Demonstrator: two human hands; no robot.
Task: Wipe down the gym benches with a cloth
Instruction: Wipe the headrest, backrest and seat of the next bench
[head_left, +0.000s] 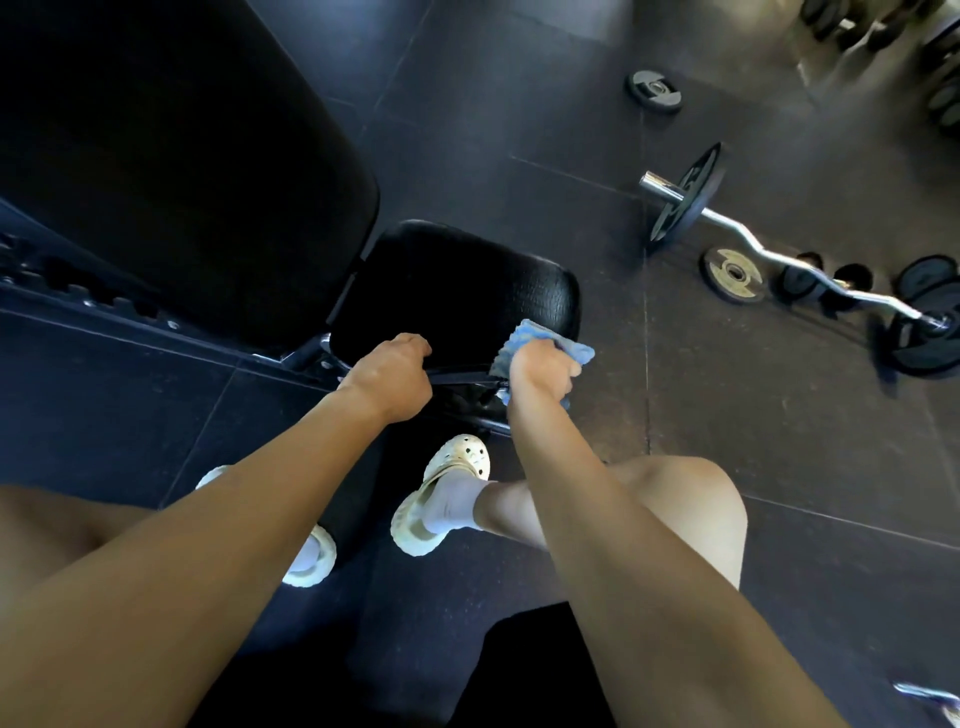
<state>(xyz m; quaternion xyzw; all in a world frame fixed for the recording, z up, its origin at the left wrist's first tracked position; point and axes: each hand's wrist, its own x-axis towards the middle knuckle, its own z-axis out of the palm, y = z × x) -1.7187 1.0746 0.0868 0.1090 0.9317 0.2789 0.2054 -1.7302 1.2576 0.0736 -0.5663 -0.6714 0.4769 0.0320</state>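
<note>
Two pale clogs (457, 467) nearest, planted on the dark floor tiles (727, 441) just short of the bench. Past them, both forearms stretched away toward the seat pad (457, 280).

On the left hand (387, 376): fingers curled over the near left edge of the seat pad, beside a dark frame bar (462, 375); fingertips hidden, thumb position not determinable.

On the right hand (543, 371): fingers closed tight round a bunched cloth (535, 335), held against the near right corner of the seat pad.

Cloth condition: light blue, nubbly weave, crumpled, spilling out beyond the fist on the far side and below the wrist.

Governing relation for the coming stroke: bulk of the pad surface far and left of the right fingers; long axis of the bench from this near right corner toward the backrest (182, 156) at far left; right hand the working one, left hand apparently bracing only. Likely calls for a sweep away and leftward.

Seat pad finish: black, glossy, cracked-grain texture.

Farther right, well apart: curl bar (769, 254) and loose weight plates (733, 274) on the floor.
</note>
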